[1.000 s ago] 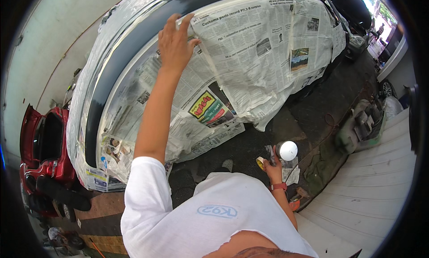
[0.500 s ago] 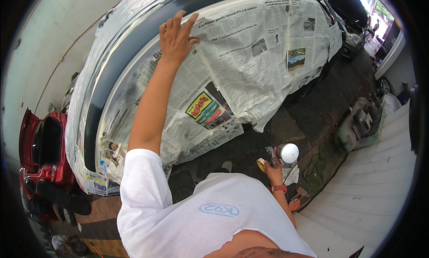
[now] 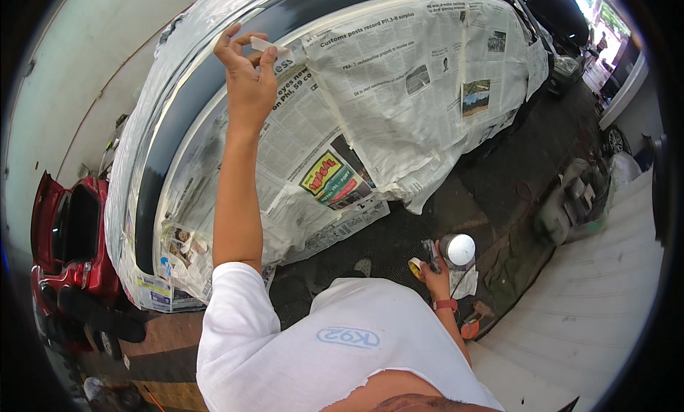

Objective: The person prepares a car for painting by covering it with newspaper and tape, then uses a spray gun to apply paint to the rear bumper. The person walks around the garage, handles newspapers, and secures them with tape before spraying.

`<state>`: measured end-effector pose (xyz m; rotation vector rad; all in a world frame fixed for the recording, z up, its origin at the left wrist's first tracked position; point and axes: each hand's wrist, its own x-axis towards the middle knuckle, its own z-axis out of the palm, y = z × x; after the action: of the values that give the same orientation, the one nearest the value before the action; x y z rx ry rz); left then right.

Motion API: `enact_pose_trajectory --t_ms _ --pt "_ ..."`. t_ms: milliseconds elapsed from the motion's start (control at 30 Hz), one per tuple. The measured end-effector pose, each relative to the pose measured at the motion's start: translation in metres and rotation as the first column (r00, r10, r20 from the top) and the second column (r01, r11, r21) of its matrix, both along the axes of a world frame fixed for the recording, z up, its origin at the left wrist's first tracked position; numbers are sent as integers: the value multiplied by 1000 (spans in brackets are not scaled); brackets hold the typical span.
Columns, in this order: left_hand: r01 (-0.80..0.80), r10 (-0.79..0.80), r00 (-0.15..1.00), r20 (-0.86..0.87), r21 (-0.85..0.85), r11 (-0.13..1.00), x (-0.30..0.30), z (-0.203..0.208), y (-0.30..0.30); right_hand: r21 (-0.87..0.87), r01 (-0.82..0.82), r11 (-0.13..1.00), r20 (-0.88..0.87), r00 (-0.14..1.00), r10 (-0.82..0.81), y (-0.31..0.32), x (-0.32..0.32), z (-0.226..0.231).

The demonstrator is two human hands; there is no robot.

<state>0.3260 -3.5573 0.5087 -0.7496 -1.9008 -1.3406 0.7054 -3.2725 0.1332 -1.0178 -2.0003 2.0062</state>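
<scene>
Newspaper sheets [image 3: 406, 77] taped along their edges cover the side of a car body. Above them runs a bare, curved dark grey panel [image 3: 167, 137]. My left hand [image 3: 248, 80] is raised in front of the panel's lower edge, pinching a short pale strip of masking tape [image 3: 261, 44] between thumb and fingers. Low on the right, my right hand [image 3: 436, 280] grips a spray gun [image 3: 429, 251] with a white-topped metal cup [image 3: 462, 249]. A yellowish roll of masking tape [image 3: 415, 269] is also at that hand, by the fingers; exactly how it is held is partly hidden.
A red car [image 3: 75, 234] with a raised lid stands at the left. Dark-grey bulky parts [image 3: 577, 198] lie along the right, beside a white ridged panel [image 3: 584, 298]. Another dark car [image 3: 563, 63] is at the far right. Black matting [image 3: 399, 234] covers the floor below the newspaper.
My left hand has moved left and slightly down from the newspaper's upper edge, and a tape strip now shows in its fingers. My right hand stays nearly in place.
</scene>
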Motion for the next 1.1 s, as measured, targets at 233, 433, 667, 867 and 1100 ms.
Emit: enact_pose_trajectory --t_ms 233,433,667,867,1100 --pt "219 -233 959 162 96 971 -3 -11 -7 -5 -58 998 -13 998 58 -1 -7 1" --pt "362 -357 886 294 40 931 -3 -18 -3 5 -66 998 -28 997 66 -7 -7 3" --pt "101 -76 993 86 -337 936 -6 -16 8 -14 -67 998 -20 998 67 -5 2 3" --pt "-40 5 998 -65 -552 833 -26 -13 20 -3 -74 997 -5 997 74 -2 6 -6" --pt "-145 86 989 -121 -676 723 -49 -4 25 17 -49 999 3 999 49 -4 9 -11"
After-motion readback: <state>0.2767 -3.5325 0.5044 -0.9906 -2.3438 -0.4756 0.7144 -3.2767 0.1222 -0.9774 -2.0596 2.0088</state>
